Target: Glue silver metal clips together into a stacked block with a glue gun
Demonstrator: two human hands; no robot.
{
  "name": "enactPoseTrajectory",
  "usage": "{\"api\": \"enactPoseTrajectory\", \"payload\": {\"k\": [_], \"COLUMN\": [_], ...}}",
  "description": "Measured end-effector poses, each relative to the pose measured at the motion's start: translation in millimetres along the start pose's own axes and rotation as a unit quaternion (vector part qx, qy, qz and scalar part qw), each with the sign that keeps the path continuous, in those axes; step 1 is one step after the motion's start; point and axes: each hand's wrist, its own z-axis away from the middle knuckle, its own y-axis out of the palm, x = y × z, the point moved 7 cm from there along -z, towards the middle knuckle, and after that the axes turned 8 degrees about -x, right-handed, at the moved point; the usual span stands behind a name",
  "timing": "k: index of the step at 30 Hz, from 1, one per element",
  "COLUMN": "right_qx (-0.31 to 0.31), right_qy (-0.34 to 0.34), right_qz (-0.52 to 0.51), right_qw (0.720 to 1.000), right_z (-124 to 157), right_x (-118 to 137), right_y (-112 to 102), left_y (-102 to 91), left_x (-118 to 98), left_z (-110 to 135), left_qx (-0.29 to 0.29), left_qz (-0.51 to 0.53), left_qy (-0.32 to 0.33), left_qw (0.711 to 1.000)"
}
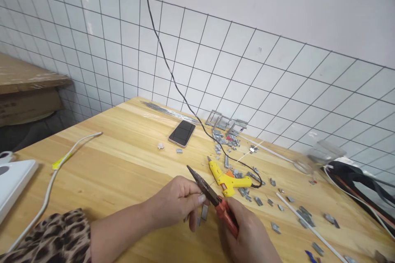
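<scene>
My right hand (248, 230) grips long-nose pliers (211, 193) by their red handles. The dark jaws point up and to the left, and whether they pinch anything is hard to see. My left hand (180, 201) is closed, thumb against fingers, right beside the jaws. What it holds is too small and too covered to make out. A small grey metal piece (204, 212) shows just below those fingertips; I cannot tell whether it is held or lying on the table. Just beyond the pliers lies a yellow glue gun (226, 177) with a dark cord.
Many grey metal bits (217, 135) are scattered over the wooden table (123, 180). A phone (182, 133) and thin metal rods (169, 110) lie farther back, near metal frames (230, 122). A white cable (49, 189) runs along the left. Wire mesh (185, 49) stands behind.
</scene>
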Motion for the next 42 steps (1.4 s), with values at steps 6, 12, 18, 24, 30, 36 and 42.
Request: {"api": "enactPoseTrajectory", "payload": {"k": [6,12,18,24,30,36,42], "right_qx": [0.074,0.076,0.041,0.143,-0.003,0.107,0.08], "right_qy": [0.077,0.062,0.052,0.111,0.038,0.09,0.068], "right_qz": [-0.147,-0.101,-0.043,-0.188,-0.014,-0.162,-0.093], "right_qw": [0.983,0.99,0.997,0.965,0.999,0.977,0.99], "right_z": [1.6,0.2,-3.5,3.4,-3.8,0.9,-1.8], "right_x": [2.4,-0.3,0.0,3.1,-0.3,0.4,-1.8], "right_y": [7.9,4.9,-6.5,12.6,-13.2,7.1,1.4], "left_y": [-7.6,-7.8,1.0,-12.3,5.3,-8.5,-5.0], "left_x": [-13.1,-9.5,2.0,-22.6,-0.8,-15.2,-9.1], "left_z": [2.2,-1.1,-5.5,3.4,-2.0,-0.5,-0.7], "left_qx": [0.005,-0.003,0.003,-0.018,0.008,-0.018,-0.02], "left_qz": [-0.056,-0.058,0.031,-0.137,0.047,-0.059,-0.042], "left_qy": [0.081,0.07,0.006,0.147,-0.014,0.093,0.057], "left_qw": [0.995,0.996,1.0,0.979,0.999,0.994,0.997]}}
